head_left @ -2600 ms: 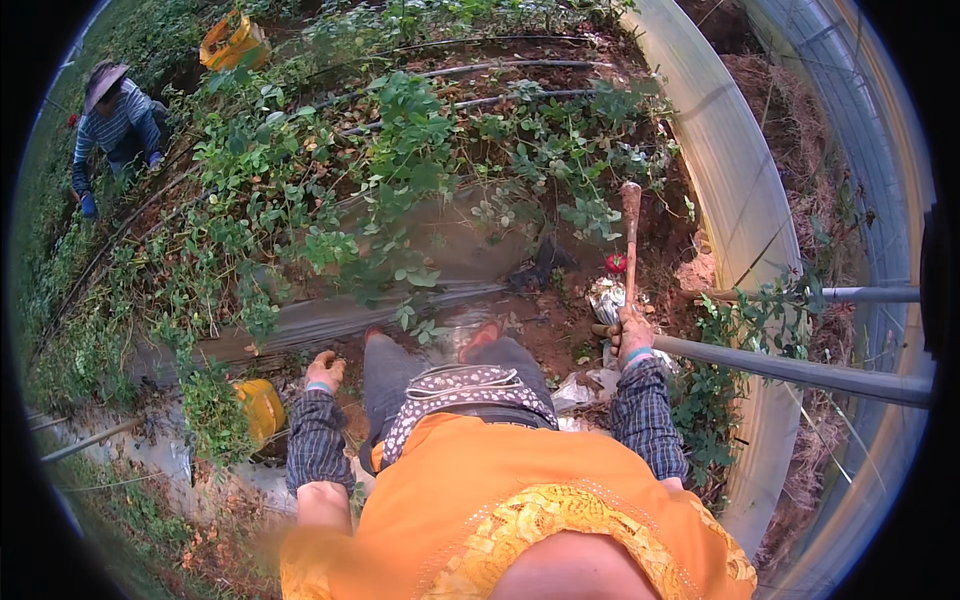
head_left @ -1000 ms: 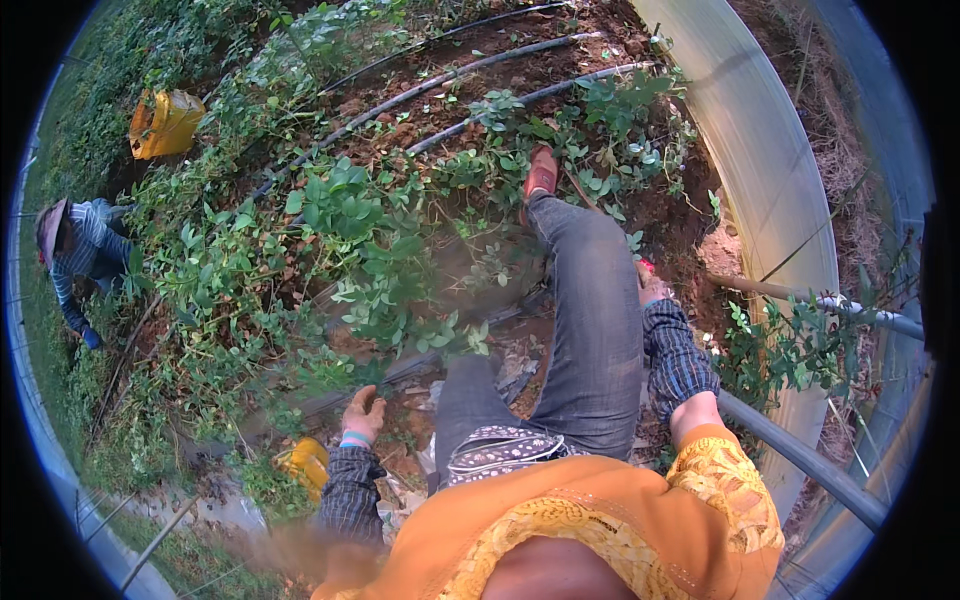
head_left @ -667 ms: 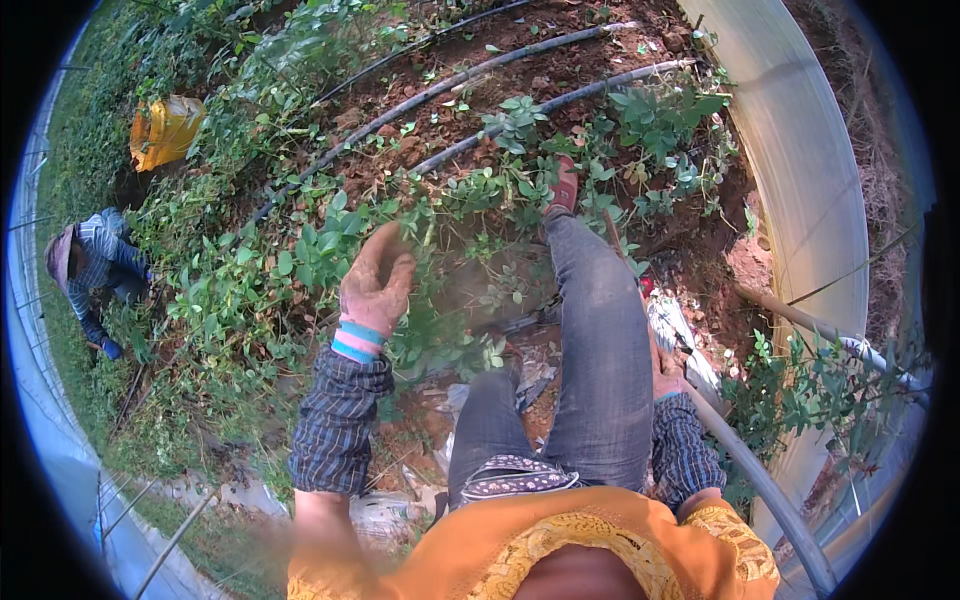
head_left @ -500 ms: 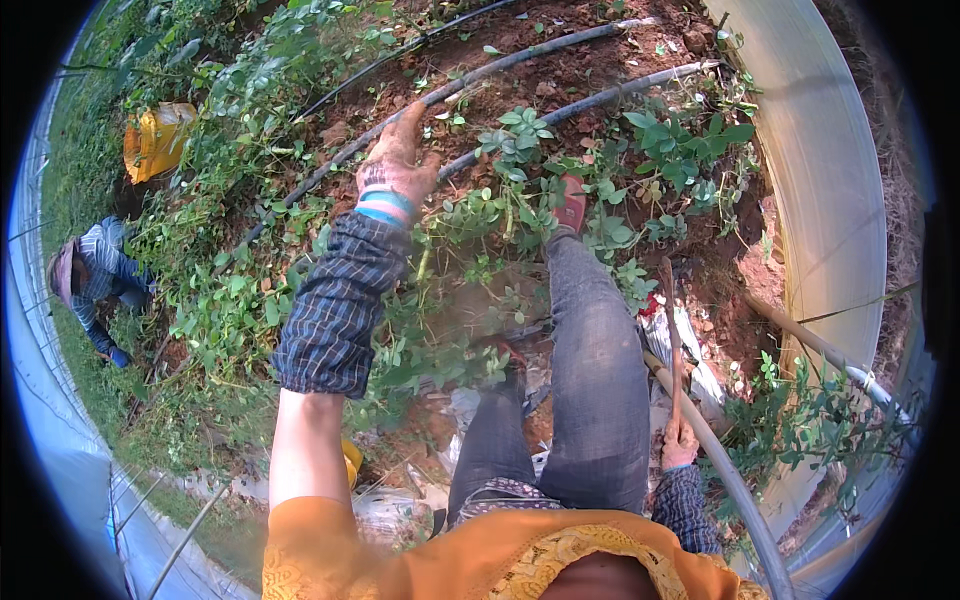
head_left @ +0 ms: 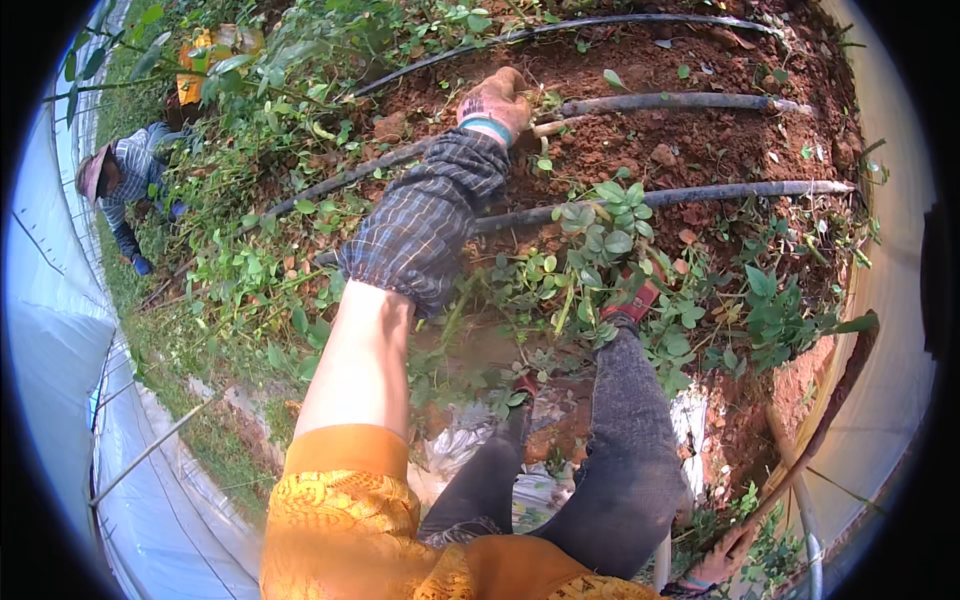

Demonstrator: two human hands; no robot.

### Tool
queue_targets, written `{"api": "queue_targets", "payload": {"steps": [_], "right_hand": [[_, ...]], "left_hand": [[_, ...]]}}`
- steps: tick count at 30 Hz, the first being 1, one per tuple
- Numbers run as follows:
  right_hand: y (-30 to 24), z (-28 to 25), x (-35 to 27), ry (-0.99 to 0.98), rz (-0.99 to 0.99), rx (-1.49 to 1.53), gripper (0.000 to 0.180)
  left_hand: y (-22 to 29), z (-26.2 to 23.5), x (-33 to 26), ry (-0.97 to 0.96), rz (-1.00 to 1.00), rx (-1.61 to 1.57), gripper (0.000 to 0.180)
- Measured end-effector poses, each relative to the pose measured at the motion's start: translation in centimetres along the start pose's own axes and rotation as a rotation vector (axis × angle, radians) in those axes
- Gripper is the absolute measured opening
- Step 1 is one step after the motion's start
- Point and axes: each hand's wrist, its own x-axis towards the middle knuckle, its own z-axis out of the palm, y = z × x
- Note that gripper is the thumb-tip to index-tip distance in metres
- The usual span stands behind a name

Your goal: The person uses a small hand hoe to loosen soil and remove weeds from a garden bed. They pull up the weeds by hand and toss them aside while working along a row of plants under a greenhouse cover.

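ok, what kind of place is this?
Probably a plastic-covered greenhouse or grow tunnel: pale plastic sheeting along the sides, dark hoses laid over reddish soil, and low leafy plants growing around them.

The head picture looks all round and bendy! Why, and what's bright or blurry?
Head view: a fisheye lens makes it round and bends edges near the rim; sun brightens the left forearm; the left hand looks fairly clear; plants just right of that forearm look hazy.
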Motion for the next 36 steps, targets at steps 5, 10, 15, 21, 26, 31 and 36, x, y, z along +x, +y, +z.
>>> {"api": "queue_targets", "payload": {"steps": [5, 10, 15, 21, 26, 31, 36], "right_hand": [[-9.7, -3.3, 20.5, -0.469, -0.258, 0.774, 0.044], [-31.7, 5.8, 32.1, -0.574, -0.689, -0.050, 0.041], [-48.8, 19.6, 30.9, -0.866, -1.185, -0.086, 0.034], [-55.2, 28.1, 28.1, -0.965, -1.364, -0.321, 0.032], [-54.0, 33.3, 30.0, -0.919, -1.472, -0.349, 0.035], [-56.7, 42.6, 22.2, -0.957, -1.442, -0.283, 0.032], [-64.0, 46.3, 11.5, -1.157, -1.499, -0.397, 0.034]], "left_hand": [[-12.6, -11.6, -3.3, 0.066, -0.127, -0.198, 0.025], [-25.0, -21.2, -8.4, 0.081, -0.319, 0.070, 0.041], [-28.0, -18.9, -12.0, -0.150, -0.602, 0.281, 0.051], [-26.5, -12.2, -10.9, -0.437, -0.674, 0.159, 0.075], [-26.8, -10.0, -9.6, -0.382, -0.604, 0.390, 0.056], [-30.0, -10.8, -10.6, -0.138, -0.572, 0.263, 0.050], [-34.5, -15.0, -12.9, -0.007, -0.734, 0.309, 0.046]]}}
